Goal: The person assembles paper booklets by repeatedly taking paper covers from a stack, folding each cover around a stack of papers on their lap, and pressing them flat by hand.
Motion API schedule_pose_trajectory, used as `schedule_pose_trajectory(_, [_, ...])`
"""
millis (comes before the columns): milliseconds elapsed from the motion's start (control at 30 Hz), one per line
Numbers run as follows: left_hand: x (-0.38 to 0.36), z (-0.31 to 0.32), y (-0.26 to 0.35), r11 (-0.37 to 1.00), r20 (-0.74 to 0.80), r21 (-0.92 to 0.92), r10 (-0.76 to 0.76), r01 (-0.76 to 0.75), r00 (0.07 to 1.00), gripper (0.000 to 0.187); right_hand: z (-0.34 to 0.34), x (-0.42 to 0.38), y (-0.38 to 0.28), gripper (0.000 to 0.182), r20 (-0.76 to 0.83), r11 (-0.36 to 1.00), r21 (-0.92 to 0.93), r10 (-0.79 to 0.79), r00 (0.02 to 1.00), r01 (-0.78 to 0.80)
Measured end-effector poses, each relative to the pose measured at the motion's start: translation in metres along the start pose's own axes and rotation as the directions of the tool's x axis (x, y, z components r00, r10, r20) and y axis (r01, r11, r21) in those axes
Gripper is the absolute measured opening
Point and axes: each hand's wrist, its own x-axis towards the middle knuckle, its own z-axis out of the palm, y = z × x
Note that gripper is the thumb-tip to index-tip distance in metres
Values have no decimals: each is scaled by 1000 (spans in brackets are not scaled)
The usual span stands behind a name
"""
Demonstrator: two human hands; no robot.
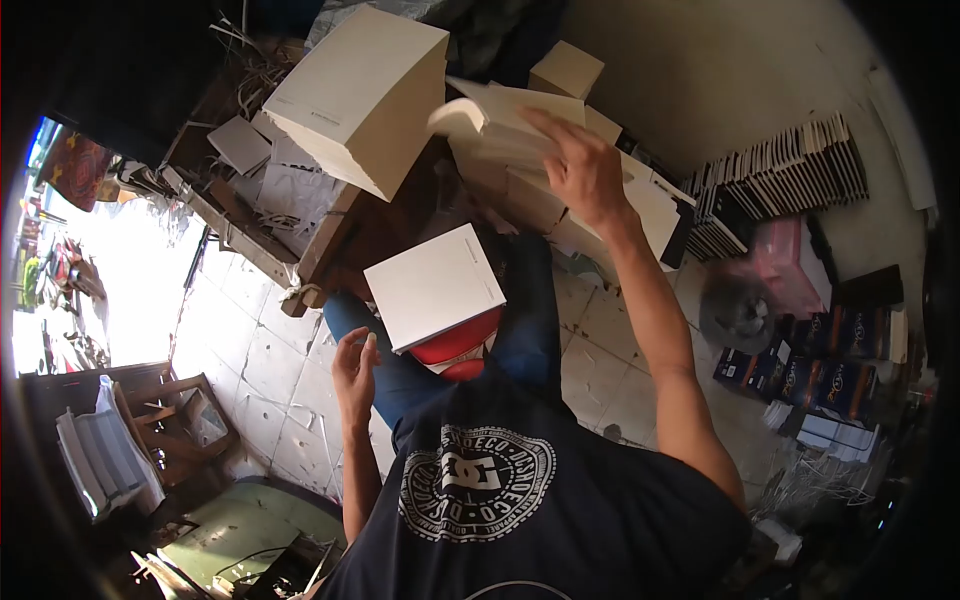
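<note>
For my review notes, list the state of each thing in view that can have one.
Right hand: fingers at the paper sheaf; grip unclear.
Paper sheaf: bent, blurred.
Left hand: fingers parted, holding nothing.
White paper block: lying flat, squared, between the knees.
Tall paper stack: piled high.
Row of books: standing on edge.

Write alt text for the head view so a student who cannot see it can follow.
A person in a dark T-shirt has their right hand at blurred pale sheets, while the open left hand is beside a white paper stack at centre. A taller paper stack stands ahead, and thin books line up at right.
</note>
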Motion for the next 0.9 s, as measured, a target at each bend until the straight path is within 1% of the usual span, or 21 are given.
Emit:
schedule_pose_trajectory(100, [2,-2,5,993,-1,111,39,-39,999,32,54,22,66,66,-146,970,-234,-96,985,60])
schedule_pose_trajectory(200, [1,1,-1,985,0,161,63,-63,998,35,129,-3,130,67,27,934,-356,37,999,-25])
schedule_pose_trajectory(233, [0,3,-3,980,-3,185,73,-71,997,37,154,-20,142,68,220,935,-347,152,964,-68])
schedule_pose_trajectory(267, [-4,6,3,972,1,230,44,-43,999,37,166,-37,147,71,407,931,-347,261,875,-116])
schedule_pose_trajectory(333, [-7,4,-6,953,17,300,37,-41,999,37,156,-66,130,75,276,958,-234,228,934,-164])
schedule_pose_trajectory(367, [-9,3,-8,963,19,268,35,-39,999,36,146,-76,129,78,208,967,-186,213,955,-175])
schedule_pose_trajectory(400, [-11,2,-12,972,26,233,22,-28,999,36,131,-88,138,80,122,953,-190,261,957,-236])
schedule_pose_trajectory(467, [-12,-2,-21,962,31,274,8,-16,999,34,92,-133,158,84,-39,913,-192,359,933,-359])
schedule_pose_trajectory(500, [-11,-2,-20,947,55,321,2,-19,998,34,76,-158,178,86,-170,847,-320,389,905,-424])
schedule_pose_trajectory(533, [-10,-2,-17,929,73,368,2,-29,997,34,54,-180,193,91,-228,726,-435,484,845,-533])
schedule_pose_trajectory(600, [-2,3,-10,897,110,434,40,-84,993,34,22,-231,237,102,-294,545,-496,627,722,-676])
schedule_pose_trajectory(633, [5,4,-8,885,134,451,58,-113,989,33,5,-240,238,100,-275,415,-534,739,616,-737])
schedule_pose_trajectory(733, [21,19,10,856,203,468,136,-218,970,32,-7,-269,255,97,-200,377,-610,778,596,-697])
schedule_pose_trajectory(767, [25,27,20,846,232,462,175,-266,957,32,-7,-273,254,82,-211,439,-548,751,625,-712])
schedule_pose_trajectory(800, [28,35,30,834,260,455,211,-312,942,32,-9,-273,249,72,-255,467,-545,700,668,-697])
schedule_pose_trajectory(867, [31,52,48,837,302,417,240,-355,922,30,-15,-271,241,52,-337,521,-544,581,740,-657])
schedule_pose_trajectory(900, [31,62,59,838,320,395,258,-376,912,30,-19,-266,233,43,-365,626,-261,641,675,-735])
